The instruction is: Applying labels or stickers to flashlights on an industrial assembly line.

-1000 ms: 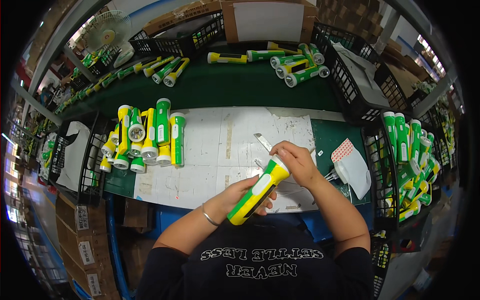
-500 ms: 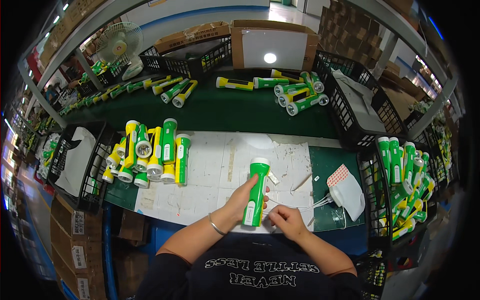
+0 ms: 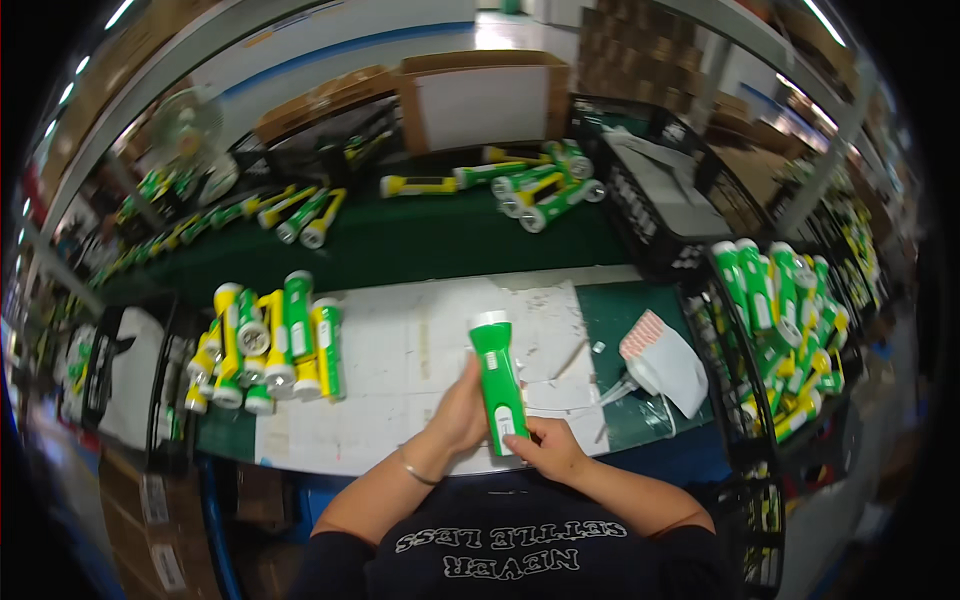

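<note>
A green flashlight [image 3: 497, 375] with a white head stands out over the white work sheet [image 3: 385, 370], its head pointing away from me. My left hand [image 3: 462, 408] is closed round its left side, the fingers partly hidden behind the body. At the near end, my right hand [image 3: 553, 448] also grips it, with the thumb on the pale panel near its tail. Left of the hands, several green and yellow flashlights [image 3: 300, 318] are piled on the sheet. A white pouch [image 3: 668, 370] with cables lies to the right.
Black crates [image 3: 190, 375] flank the table; the right one holds many flashlights [image 3: 790, 300]. Across the dark green surface [image 3: 400, 235] lie more flashlights [image 3: 545, 190]. A cardboard box [image 3: 563, 85] with a white panel [image 3: 480, 108] stands behind, beside another black crate [image 3: 640, 215].
My right hand has moved from beside the flashlight onto its tail end. The bright round spot on the white panel is gone. The whole view has shifted, with things appearing further left.
</note>
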`<action>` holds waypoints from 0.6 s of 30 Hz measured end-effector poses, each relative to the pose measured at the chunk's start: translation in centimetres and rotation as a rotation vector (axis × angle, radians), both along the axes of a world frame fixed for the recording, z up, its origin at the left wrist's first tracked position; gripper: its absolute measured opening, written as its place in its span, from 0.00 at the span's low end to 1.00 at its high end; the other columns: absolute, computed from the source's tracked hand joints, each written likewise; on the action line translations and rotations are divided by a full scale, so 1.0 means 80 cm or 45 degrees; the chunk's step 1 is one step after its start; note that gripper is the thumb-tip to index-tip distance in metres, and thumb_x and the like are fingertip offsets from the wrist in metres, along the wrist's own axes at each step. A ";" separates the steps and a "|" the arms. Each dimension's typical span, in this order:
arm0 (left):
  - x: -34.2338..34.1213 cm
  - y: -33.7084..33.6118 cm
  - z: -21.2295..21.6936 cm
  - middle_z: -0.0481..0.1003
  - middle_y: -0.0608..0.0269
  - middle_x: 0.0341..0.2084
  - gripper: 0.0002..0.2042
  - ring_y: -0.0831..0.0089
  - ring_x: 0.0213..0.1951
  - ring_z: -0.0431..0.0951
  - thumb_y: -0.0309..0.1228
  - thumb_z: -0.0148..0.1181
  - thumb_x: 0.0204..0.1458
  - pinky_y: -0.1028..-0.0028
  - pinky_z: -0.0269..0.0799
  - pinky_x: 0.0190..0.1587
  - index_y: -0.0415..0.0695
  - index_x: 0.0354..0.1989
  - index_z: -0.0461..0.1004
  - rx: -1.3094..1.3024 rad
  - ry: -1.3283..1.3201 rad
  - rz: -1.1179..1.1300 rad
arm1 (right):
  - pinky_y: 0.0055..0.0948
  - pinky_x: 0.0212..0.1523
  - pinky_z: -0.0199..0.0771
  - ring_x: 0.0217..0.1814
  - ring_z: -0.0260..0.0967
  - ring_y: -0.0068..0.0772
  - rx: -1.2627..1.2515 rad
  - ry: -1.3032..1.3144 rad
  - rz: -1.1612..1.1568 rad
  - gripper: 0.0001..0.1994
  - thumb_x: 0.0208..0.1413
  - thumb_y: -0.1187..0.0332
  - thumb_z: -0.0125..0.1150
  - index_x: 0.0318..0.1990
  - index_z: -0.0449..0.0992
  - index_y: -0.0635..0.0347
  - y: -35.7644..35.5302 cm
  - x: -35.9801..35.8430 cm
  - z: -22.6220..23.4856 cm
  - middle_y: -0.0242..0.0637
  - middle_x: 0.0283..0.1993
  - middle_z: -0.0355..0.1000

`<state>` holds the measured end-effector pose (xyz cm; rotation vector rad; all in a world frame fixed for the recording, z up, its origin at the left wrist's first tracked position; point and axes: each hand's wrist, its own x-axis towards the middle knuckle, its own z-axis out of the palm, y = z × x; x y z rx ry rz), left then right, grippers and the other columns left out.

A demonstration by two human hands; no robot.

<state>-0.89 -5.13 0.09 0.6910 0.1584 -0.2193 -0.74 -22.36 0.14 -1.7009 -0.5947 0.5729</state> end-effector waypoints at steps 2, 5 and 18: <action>0.000 0.013 0.004 0.65 0.60 0.49 0.32 0.63 0.51 0.66 0.59 0.31 0.56 0.55 0.67 0.49 0.49 0.62 0.51 -0.086 -0.110 0.011 | 0.26 0.25 0.66 0.21 0.66 0.34 0.079 -0.710 -0.116 0.12 0.43 0.63 0.63 0.32 0.74 0.60 -0.027 0.018 0.013 0.38 0.23 0.69; -0.001 0.031 0.005 0.67 0.60 0.48 0.29 0.63 0.50 0.68 0.59 0.32 0.56 0.50 0.63 0.51 0.56 0.61 0.54 0.032 -0.070 0.071 | 0.24 0.23 0.59 0.22 0.56 0.19 0.038 -0.183 -0.736 0.10 0.47 0.64 0.59 0.25 0.71 0.63 -0.115 0.075 0.033 0.29 0.19 0.61; 0.018 0.038 -0.003 0.70 0.58 0.46 0.21 0.64 0.44 0.71 0.43 0.38 0.60 0.65 0.68 0.45 0.50 0.60 0.55 -0.106 -0.041 -0.066 | 0.47 0.41 0.69 0.38 0.72 0.56 -1.814 -0.302 -1.477 0.35 0.47 0.36 0.45 0.32 0.77 0.68 -0.440 0.111 0.108 0.57 0.34 0.73</action>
